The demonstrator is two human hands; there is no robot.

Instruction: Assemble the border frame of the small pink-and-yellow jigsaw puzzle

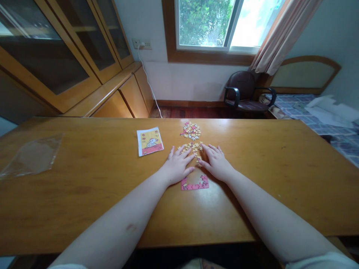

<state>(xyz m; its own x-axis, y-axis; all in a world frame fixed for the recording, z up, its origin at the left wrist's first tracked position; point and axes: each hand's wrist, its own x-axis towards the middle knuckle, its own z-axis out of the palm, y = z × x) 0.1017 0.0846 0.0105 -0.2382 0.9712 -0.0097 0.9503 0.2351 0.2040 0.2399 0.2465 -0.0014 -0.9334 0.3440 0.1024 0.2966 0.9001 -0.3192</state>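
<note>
Spread fingers of my left hand (pixel 178 165) rest at the left side of a loose group of yellow jigsaw pieces (pixel 193 146). On the right side of that group, my right hand (pixel 217 161) lies with its fingers apart, the fingertips touching or close to a few pieces. Between the hands is a small joined cluster (pixel 199 160); whether a finger presses on it I cannot tell. Nearer to me, a joined pink strip of puzzle (pixel 195 186) lies flat, its upper left end close to my left hand. Beyond the hands sits a heap of loose puzzle pieces (pixel 191 130).
A picture card (pixel 150 142) with a yellow and pink print lies left of the pieces. A clear plastic bag (pixel 33 155) is on the table (pixel 98 194) at far left. Past the table stand a glass-door cabinet (pixel 84 41), an office chair (pixel 245 91) and a bed (pixel 297 102).
</note>
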